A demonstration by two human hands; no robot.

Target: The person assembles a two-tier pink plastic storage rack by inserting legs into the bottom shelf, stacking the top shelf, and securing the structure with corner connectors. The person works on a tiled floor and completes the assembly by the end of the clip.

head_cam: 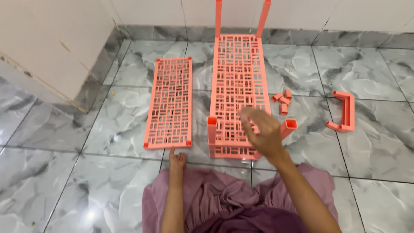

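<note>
- Salmon-pink lattice rack (237, 82) lies flat on the grey marble floor (366, 151), and I take it as my landmark; two pink legs stand up at its far end against the white wall (142, 11).
- At the rack's near end I see my right hand (261, 129) raised just above it, fingers loosely spread and blurred, grasping nothing.
- Left of the rack, just apart, lies a separate pink shelf panel (169, 103); my left hand (177, 160) rests on the floor, one finger touching that panel's near edge, holding nothing.
- Right of the rack sit a few small pink connector pieces (282, 100), and one square pink tube (289, 127) close by its near corner.
- Farther right lies a pink U-shaped bracket (345, 111), well apart from the rack.
- Purple cloth (233, 203) covers my lap, nearer than the rack.
</note>
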